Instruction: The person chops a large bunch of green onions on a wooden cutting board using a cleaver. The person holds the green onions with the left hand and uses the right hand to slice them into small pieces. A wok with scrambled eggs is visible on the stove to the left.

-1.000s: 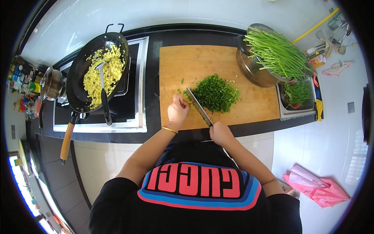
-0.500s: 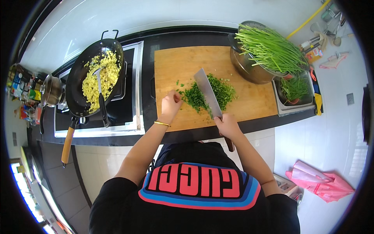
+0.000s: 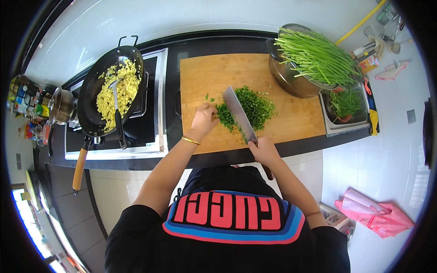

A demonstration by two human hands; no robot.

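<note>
A heap of finely chopped green chives [image 3: 258,109] lies on the wooden cutting board [image 3: 200,66]. My right hand [image 3: 264,151] grips the cleaver [image 3: 240,113] by its handle, near the board's front edge. The blade slants up to the left across the heap, with greens on both sides of it. My left hand [image 3: 205,118], with a gold bangle on the wrist, is curled against the heap's left edge. Its fingertips are bent in, so what they hold, if anything, is hidden.
Left of the board, a wok [image 3: 87,109] of yellow scrambled egg with a spatula [image 3: 116,102] sits on the stove. Long uncut chives [image 3: 318,54] lie across a pot [image 3: 291,77] at the right. Beyond it is a sink [image 3: 334,128] with more greens.
The cleaver's blade tip has shifted slightly left and nearer to me. My left hand has moved a little right, up to the chopped chives.
</note>
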